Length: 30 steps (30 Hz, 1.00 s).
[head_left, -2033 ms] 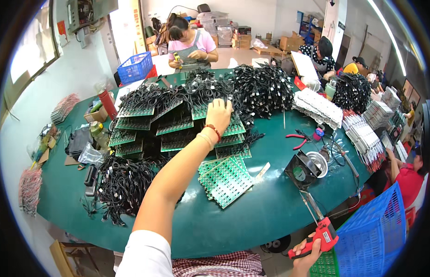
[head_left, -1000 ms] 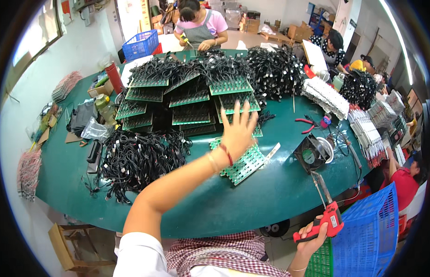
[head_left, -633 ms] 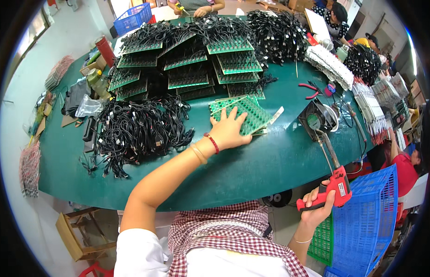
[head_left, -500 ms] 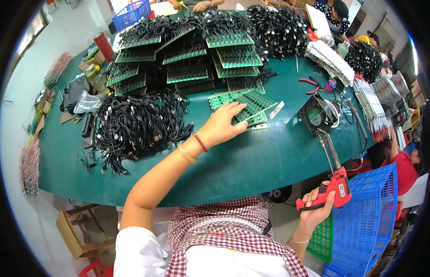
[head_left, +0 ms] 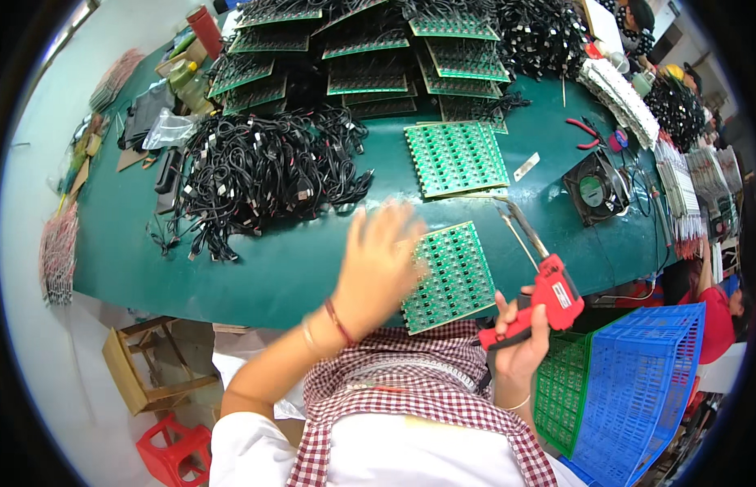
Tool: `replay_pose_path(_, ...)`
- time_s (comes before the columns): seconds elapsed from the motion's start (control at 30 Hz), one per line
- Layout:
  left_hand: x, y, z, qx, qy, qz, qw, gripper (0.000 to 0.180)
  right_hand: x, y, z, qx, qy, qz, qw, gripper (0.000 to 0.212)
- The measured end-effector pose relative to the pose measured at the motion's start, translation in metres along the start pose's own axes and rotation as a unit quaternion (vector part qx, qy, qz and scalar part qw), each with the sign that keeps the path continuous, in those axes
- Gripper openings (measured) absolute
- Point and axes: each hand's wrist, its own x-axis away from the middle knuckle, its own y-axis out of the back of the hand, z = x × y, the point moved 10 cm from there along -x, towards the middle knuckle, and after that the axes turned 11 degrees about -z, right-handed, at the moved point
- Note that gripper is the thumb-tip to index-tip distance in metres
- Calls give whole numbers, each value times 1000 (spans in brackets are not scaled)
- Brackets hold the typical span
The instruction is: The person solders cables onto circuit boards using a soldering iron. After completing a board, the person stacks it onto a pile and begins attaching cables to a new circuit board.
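My right hand [head_left: 520, 341] grips a red soldering gun [head_left: 557, 294] by its handle, its metal tip and thin feed tube pointing up and left over the table. A green circuit board [head_left: 448, 280] with rows of small parts lies at the near table edge in front of me. Beside that board's left edge is my left hand [head_left: 378, 272], motion-blurred, its fingers spread and nothing seen in them. Farther back a small stack of circuit boards [head_left: 457, 158] rests on the table. Left of it sprawls a heap of black cables [head_left: 264, 174] with small connectors.
Tiers of boards with black cables [head_left: 366, 77] rise at the back. A small fan [head_left: 593, 191], red-handled pliers [head_left: 585, 134] and a white strip [head_left: 526, 166] lie on the right. Blue crate [head_left: 638, 390] stands below right; red stool [head_left: 175, 450] below left. A person in red [head_left: 723, 321] is at far right.
One board has come off the stack to the near table edge. My left hand has drawn back toward me and come off it. The soldering gun has moved left, closer to the board.
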Motion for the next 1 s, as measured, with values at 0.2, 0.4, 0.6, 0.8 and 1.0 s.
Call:
replay_pose_path(0.2,-61,-42,138,-377,91,41,921,64,9,-19,-22,30,1,31,999,37)
replay_pose_path(0.4,-45,-55,125,-275,31,-24,961,63,14,-11,-22,33,-3,14,999,34)
replay_pose_path(0.6,-36,-23,104,-81,-1,-57,995,40,4,-3,-22,33,-16,22,999,34)
replay_pose_path(0.8,-29,-13,79,-12,-12,-67,998,26,-2,-2,-23,33,-32,5,999,33)
replay_pose_path(1.0,-117,-23,172,-179,177,-58,966,32,-1,-2,-24,19,-31,1,999,33)
